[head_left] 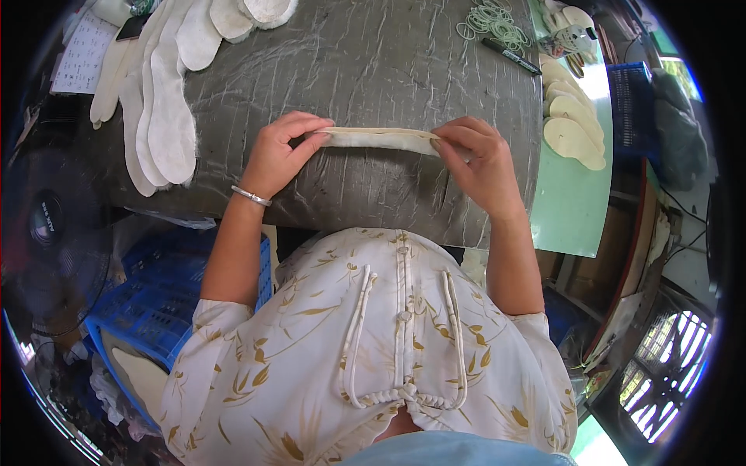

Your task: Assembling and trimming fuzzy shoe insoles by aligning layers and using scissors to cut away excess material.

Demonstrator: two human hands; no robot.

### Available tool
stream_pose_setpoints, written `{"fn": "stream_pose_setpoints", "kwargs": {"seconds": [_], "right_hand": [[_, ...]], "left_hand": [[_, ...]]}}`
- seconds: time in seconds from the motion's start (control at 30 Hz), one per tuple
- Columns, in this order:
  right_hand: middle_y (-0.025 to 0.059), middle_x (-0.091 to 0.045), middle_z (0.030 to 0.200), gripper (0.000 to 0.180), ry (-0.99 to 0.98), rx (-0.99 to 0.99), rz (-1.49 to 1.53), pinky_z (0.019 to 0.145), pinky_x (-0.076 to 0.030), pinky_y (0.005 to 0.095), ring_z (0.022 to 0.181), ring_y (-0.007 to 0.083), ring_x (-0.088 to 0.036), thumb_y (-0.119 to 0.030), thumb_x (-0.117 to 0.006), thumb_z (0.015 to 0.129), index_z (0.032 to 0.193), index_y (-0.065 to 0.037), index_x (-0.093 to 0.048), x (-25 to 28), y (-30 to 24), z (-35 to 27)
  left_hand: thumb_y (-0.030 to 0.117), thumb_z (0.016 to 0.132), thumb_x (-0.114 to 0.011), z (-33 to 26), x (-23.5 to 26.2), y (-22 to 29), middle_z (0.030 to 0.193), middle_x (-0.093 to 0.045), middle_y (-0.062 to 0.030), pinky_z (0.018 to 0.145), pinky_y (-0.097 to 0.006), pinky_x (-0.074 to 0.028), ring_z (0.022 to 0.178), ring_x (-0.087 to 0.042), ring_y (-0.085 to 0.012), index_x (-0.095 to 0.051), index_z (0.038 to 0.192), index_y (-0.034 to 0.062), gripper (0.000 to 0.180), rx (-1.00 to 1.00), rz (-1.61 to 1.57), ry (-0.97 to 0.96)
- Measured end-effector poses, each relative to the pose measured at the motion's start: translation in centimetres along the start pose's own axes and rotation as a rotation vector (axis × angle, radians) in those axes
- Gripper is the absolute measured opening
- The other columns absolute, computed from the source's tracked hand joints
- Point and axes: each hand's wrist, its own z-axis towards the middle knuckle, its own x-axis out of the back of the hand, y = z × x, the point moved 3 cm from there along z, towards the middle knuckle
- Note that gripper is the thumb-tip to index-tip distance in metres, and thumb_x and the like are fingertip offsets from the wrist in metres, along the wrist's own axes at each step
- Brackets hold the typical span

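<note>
both hands (381, 155) gripping folded insole (379, 139)

I see a table (373, 70) under a wrinkled grey cover, its near edge curving toward me. A row of white insoles (167, 101) lies overlapped at its left, with more at the far edge. A single insole (381, 139) rests edge-up near the middle front. At the far right are a heap of pale green bands (491, 22) and a black marker (510, 56). Just beside it, a green surface (571, 202) carries a stack of cream insoles (573, 124).
</note>
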Motion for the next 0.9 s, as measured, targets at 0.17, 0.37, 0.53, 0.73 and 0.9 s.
{"fn": "stream_pose_setpoints", "kwargs": {"seconds": [0.17,0.37,0.53,0.73,0.9], "right_hand": [[0.0075,-0.066,0.081,0.014,-0.066,-0.145,0.053,0.071,-0.047,0.0365,0.077,0.0254,-0.062,-0.013,-0.071,0.077,0.087,-0.004,-0.071,-0.7,-0.3,0.6],[0.0050,-0.064,0.078,0.006,-0.037,0.111,-0.116,0.077,-0.043,0.0361,0.073,0.0247,-0.059,-0.011,-0.067,0.078,0.080,-0.006,-0.070,-1.3,-0.8,0.8],[0.0078,-0.065,0.083,0.016,-0.029,0.091,-0.204,0.083,-0.044,0.0389,0.079,0.0267,-0.060,-0.015,-0.069,0.078,0.089,-0.003,-0.069,-2.3,-2.4,1.8],[0.0094,-0.065,0.083,0.014,-0.198,0.103,-0.283,0.079,-0.046,0.0393,0.083,0.0267,-0.062,-0.014,-0.068,0.079,0.091,-0.006,-0.070,-4.8,-3.3,4.1],[0.0084,-0.063,0.076,0.008,0.056,-0.036,0.212,0.063,-0.048,0.0302,0.068,0.0203,-0.060,-0.007,-0.064,0.083,0.088,-0.002,-0.068,0.3,-4.6,4.5]], "left_hand": [[0.006,0.082,-0.067,0.1,0.0,0.2,0.095,-0.068,-0.0085,0.080,-0.027,-0.049,0.088,-0.064,-0.0177,-0.070,0.098,0.0024,0.017,0.006,0.046,-0.008],[0.004,0.080,-0.068,0.1,0.3,0.5,0.094,-0.068,-0.0089,0.080,-0.028,-0.049,0.087,-0.064,-0.0193,-0.071,0.095,0.0034,0.015,-0.051,0.122,-0.028],[0.004,0.079,-0.068,0.1,0.2,0.3,0.094,-0.068,-0.0083,0.079,-0.028,-0.049,0.087,-0.064,-0.0192,-0.071,0.094,0.0032,0.015,-0.022,0.097,-0.005],[0.003,0.078,-0.071,0.5,-0.4,-0.8,0.103,-0.066,-0.0082,0.082,-0.028,-0.049,0.092,-0.062,-0.0168,-0.067,0.108,0.0034,0.031,0.015,0.028,0.006],[0.011,0.075,-0.078,0.6,-1.1,-1.4,0.134,-0.041,-0.0127,0.091,-0.032,-0.044,0.114,-0.049,-0.0195,-0.023,0.145,0.0024,0.090,0.203,-0.726,0.066]]}}
